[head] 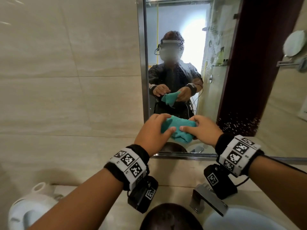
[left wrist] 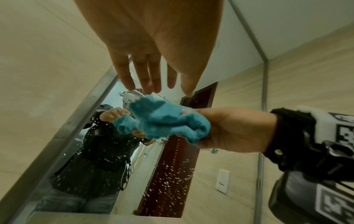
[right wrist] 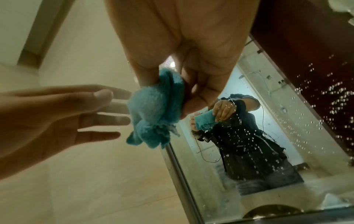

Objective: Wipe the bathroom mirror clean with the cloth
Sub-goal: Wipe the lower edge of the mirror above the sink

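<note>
Right hand (head: 201, 130) grips cloth (head: 178, 128) — left hand (head: 153, 131) open beside.

Open air before mirror (head: 182, 47); faucet (head: 207, 199) low right.

Reflected face (head: 169, 53) blurred, basin (head: 245, 220) cut off, cloth (head: 178, 128) partly hidden by fingers (head: 187, 128)

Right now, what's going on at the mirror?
A person stands facing the bathroom mirror with a bunched teal cloth held in front of it. The right hand grips the cloth; the left hand is open, fingers at its other end. The glass is covered in water droplets and the cloth is not on it yet.
</note>
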The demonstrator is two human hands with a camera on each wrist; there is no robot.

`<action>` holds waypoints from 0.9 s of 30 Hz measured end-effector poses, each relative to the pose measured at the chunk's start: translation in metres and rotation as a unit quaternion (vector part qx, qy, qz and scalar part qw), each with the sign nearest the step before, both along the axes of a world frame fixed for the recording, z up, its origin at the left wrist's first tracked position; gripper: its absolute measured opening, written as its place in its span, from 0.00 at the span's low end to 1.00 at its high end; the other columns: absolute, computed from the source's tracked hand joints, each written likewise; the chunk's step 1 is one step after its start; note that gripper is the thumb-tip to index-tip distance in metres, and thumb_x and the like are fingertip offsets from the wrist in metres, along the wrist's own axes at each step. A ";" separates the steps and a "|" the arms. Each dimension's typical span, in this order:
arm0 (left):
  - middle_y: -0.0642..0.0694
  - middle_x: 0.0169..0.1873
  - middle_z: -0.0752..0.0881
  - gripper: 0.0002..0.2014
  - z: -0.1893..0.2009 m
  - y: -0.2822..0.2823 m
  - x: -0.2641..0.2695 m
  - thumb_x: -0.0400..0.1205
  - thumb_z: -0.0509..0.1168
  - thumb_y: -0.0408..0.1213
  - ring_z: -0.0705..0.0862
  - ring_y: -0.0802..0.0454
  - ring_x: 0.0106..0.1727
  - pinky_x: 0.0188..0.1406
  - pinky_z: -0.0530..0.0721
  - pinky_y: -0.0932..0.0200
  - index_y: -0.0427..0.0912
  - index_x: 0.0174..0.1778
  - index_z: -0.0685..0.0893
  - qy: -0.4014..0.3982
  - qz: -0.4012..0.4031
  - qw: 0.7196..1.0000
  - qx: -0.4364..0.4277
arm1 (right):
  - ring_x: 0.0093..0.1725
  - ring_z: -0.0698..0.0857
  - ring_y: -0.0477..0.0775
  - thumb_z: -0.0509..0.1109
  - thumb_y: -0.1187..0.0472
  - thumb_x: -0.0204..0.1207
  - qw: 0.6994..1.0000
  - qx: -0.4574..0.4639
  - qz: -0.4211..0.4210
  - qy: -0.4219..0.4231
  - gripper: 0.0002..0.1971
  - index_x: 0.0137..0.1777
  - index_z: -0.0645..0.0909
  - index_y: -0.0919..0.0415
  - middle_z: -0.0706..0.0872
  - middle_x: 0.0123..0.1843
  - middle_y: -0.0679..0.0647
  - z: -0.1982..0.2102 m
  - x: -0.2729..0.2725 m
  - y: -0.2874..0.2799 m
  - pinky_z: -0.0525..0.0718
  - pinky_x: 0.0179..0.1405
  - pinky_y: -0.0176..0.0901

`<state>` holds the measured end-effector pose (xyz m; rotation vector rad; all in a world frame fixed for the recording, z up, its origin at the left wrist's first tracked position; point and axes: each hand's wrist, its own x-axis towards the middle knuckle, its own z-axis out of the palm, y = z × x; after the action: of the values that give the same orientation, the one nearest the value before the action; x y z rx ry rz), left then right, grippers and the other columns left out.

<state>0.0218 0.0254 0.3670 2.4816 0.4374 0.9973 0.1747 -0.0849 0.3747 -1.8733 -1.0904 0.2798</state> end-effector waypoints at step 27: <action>0.41 0.64 0.74 0.22 0.023 0.084 0.074 0.77 0.68 0.33 0.80 0.41 0.53 0.45 0.86 0.50 0.47 0.68 0.76 -0.029 0.130 0.972 0.192 | 0.77 0.59 0.66 0.73 0.56 0.70 0.899 0.001 -0.184 -0.398 0.33 0.75 0.65 0.47 0.55 0.80 0.58 0.033 0.079 0.037 0.65 0.71 0.64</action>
<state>0.0954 0.1094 0.3903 2.7735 0.6139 1.3675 0.2537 -0.0475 0.4077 -2.1954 -1.1962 -0.7761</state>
